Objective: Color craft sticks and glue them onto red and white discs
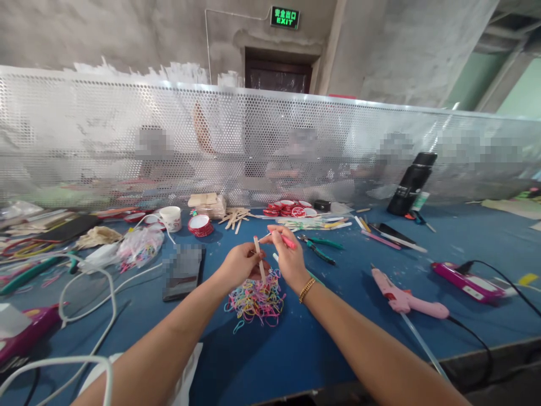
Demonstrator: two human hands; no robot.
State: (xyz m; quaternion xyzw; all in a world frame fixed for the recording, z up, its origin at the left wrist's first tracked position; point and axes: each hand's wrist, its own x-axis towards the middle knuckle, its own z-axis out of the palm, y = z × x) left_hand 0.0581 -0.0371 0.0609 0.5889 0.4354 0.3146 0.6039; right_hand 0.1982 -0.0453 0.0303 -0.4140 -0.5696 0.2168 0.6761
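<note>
My left hand (243,262) pinches a flat wooden craft stick (258,254) that stands nearly upright. A pink pen (288,241) is gripped in my right hand (291,260), its tip end pointing left near the top of the stick; whether it touches cannot be seen clearly. Just below both hands lies a loose pile of small coloured loops (257,304), in pink, yellow, blue and purple. The lower end of the stick overlaps the pile in view. Some of my left fingers are hidden behind the stick.
A phone (182,273) lies left of the pile. Green-handled pliers (319,248), a pink glue gun (401,296) and a purple device (467,282) are to the right. White cables (112,287) cross the left side. A perforated metal screen (236,141) stands behind, near a black bottle (409,186).
</note>
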